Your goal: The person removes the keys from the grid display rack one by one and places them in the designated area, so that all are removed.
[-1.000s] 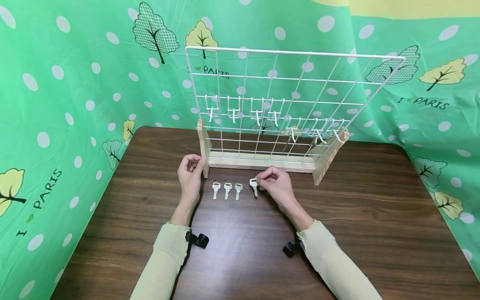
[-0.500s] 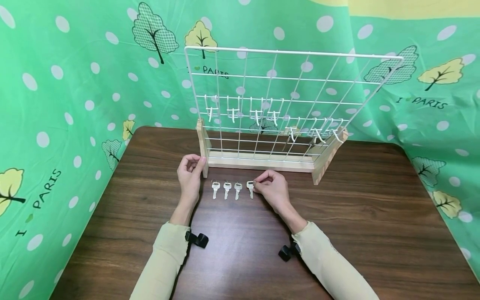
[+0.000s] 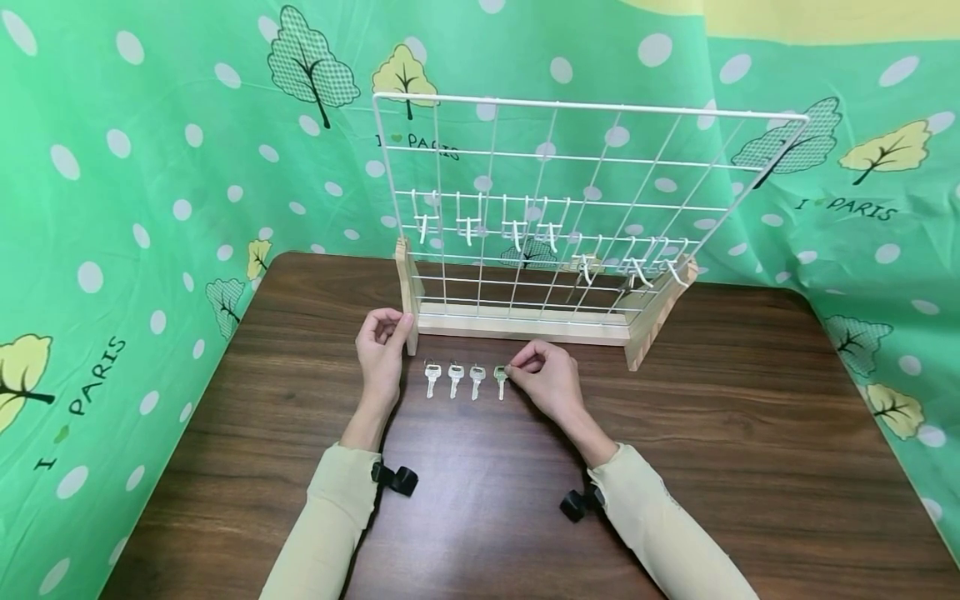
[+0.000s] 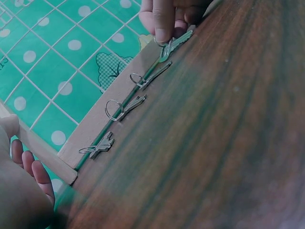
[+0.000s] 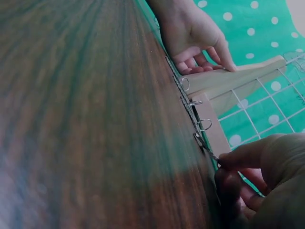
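Observation:
My right hand (image 3: pixel 551 379) pinches a silver key (image 3: pixel 500 385) by its ring end, thumb and forefinger together, low at the table top. This key stands at the right end of a row. To its left lie a second key (image 3: pixel 477 380), a third (image 3: pixel 456 380) and a leftmost key (image 3: pixel 432 380), all with blades toward me. Small split rings (image 4: pixel 114 109) on the keys show in the left wrist view. My left hand (image 3: pixel 381 354) grips the left wooden leg (image 3: pixel 406 279) of a white wire grid rack (image 3: pixel 592 154), thumb on its front.
Several white hooks (image 3: pixel 514 233) hang on the grid in a higher left group and a lower right group. Thin dark shapes hang below the lower hooks. A wooden base bar (image 3: pixel 525 327) joins both legs behind the keys. The brown table (image 3: pixel 480 500) meets a green patterned curtain (image 3: pixel 187 167).
My right hand has moved slightly left with the key, bringing it beside the other three, and the key has turned straighter. My left hand has stayed on the rack's leg.

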A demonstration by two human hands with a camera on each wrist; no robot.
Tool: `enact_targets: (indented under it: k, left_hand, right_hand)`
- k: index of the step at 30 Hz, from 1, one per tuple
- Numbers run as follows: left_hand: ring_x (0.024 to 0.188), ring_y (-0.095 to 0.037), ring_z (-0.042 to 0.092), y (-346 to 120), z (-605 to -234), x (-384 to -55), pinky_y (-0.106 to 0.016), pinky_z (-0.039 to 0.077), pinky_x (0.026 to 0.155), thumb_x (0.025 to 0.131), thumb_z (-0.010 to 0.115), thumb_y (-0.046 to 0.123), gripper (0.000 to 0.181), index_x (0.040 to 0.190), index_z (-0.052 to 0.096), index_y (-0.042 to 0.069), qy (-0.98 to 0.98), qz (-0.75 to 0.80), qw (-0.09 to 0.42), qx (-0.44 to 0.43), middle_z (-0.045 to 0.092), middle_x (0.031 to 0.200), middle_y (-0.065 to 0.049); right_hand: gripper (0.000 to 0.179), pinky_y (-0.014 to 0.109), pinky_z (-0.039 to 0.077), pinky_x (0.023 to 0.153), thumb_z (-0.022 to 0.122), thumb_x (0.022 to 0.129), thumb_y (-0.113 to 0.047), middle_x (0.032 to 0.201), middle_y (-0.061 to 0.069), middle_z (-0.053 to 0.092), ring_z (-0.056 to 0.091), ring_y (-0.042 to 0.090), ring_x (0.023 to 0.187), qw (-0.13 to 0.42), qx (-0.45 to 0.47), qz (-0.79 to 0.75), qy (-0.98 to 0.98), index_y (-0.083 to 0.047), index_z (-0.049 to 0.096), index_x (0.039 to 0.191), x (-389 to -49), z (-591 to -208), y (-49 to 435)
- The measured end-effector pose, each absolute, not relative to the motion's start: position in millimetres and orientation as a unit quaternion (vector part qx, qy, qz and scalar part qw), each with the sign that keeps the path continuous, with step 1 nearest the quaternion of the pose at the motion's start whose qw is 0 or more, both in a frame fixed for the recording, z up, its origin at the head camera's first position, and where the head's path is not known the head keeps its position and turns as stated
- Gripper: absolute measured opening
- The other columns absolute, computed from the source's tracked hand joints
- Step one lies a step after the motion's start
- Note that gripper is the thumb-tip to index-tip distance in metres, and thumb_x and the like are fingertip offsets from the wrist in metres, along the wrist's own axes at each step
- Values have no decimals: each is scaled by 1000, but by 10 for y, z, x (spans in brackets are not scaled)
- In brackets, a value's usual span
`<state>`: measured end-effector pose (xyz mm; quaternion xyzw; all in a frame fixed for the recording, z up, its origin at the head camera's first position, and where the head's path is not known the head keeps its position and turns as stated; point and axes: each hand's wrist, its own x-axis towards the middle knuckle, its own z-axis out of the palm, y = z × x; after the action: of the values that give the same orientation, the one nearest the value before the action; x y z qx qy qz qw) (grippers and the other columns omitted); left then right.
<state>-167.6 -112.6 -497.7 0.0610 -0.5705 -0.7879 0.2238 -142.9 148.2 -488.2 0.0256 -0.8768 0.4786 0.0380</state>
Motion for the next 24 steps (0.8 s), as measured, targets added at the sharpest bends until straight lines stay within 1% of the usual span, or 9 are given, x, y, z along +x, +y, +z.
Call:
enact_targets:
  k: [4,6,10,14,16,19,24]
  left_hand:
    - [81,-7,60,-1124,-4974,-1673,-19,50,79,97,76,-7,23,94,67,14,-569,-789,223,64,67,90,5]
    - [81,-7,60,-1125,-4974,-1673,-19,50,79,97,76,-7,23,94,67,13,-569,-789,224,64,67,90,5]
    - [81,-7,60,-1128,-4980,-1680,-19,50,79,97,76,-7,20,95,67,11,-570,-788,225,62,67,91,5]
    - [82,-7,61,-1129,-4991,-1690,-19,50,79,97,77,-6,18,96,67,9,-572,-786,225,61,68,91,4]
    - [82,-7,60,-1130,-4993,-1688,-19,50,79,97,77,-6,17,96,67,8,-574,-785,225,62,67,91,4]
    - [82,-7,60,-1131,-4991,-1682,-19,50,79,97,78,-5,18,95,68,10,-575,-784,225,63,67,91,4]
    - [82,-7,60,-1131,-4985,-1676,-19,50,79,97,78,-5,20,95,67,12,-576,-783,224,65,67,91,4]
  right_hand:
    - [19,23,47,62,89,84,-12,66,-11,69,64,7,62,46,54,459,-885,-23,75,79,-1497,-5039,1541]
    - [19,24,47,61,89,83,-12,64,-11,67,63,7,61,51,65,459,-885,-24,75,79,-1512,-5088,1556]
    - [16,27,47,59,89,83,-12,65,-8,68,62,9,60,56,80,461,-882,-21,76,81,-1542,-5160,1581]
    - [19,26,48,59,90,84,-15,66,-14,67,62,5,60,41,75,446,-891,-27,76,82,-1622,-5308,1633]
    - [21,25,49,59,91,84,-15,66,-15,67,62,4,60,39,76,443,-893,-29,75,82,-1630,-5318,1635]
    - [20,26,48,59,90,83,-14,65,-13,68,62,6,60,47,83,447,-889,-26,76,81,-1584,-5231,1608]
    - [15,25,46,59,90,85,-9,66,-5,68,60,8,60,53,78,453,-886,-16,77,83,-1470,-4975,1523]
